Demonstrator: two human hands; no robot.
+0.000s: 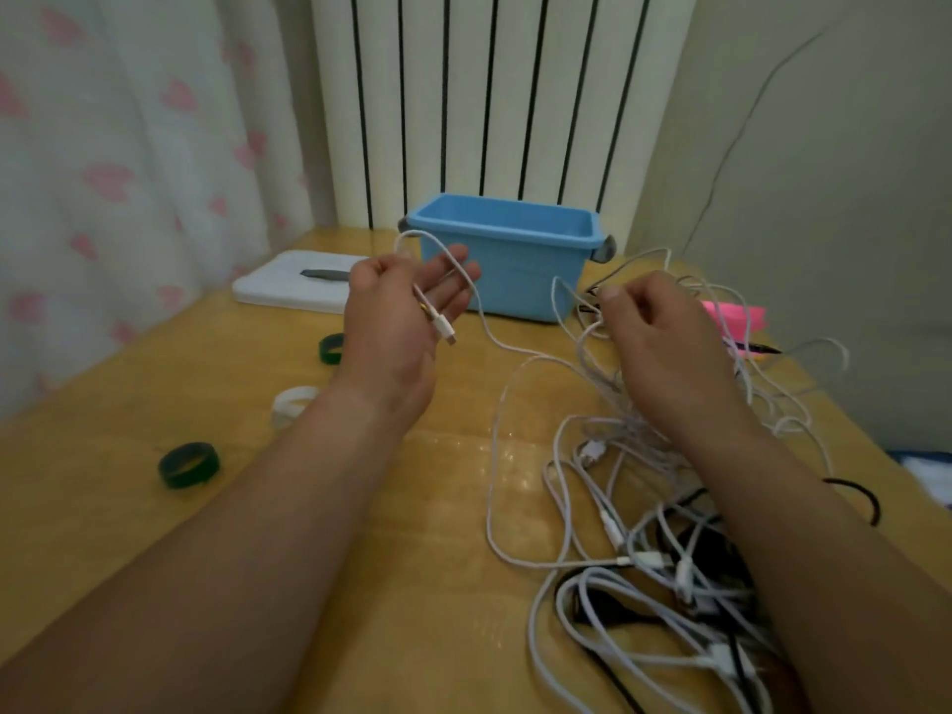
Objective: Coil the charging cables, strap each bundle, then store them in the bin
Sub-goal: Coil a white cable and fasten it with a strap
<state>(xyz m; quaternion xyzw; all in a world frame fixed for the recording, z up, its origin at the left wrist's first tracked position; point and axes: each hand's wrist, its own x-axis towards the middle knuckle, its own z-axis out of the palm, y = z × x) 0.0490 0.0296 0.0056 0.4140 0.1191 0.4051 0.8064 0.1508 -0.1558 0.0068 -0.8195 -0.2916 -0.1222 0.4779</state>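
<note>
Head view: looped straps (pixel 188 463) lie unused left of the left hand (pixel 396 322), which pinches a white cable (pixel 442 328) near its plug, the first coil seemingly barely begun. Behind that grip stands the blue bin (pixel 505 260), nothing visibly stored in it. The right hand (pixel 664 342) pinches a white strand above the uncoiled tangle (pixel 644 533).

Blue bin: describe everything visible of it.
The bin is a light blue rectangular tub, plastic by its look, with a thick rim and a grey handle at each end. It stands upright and open at the back of the table, before the radiator. Its floor is hidden. A white cable loops across its left front corner; contact cannot be told.
</note>
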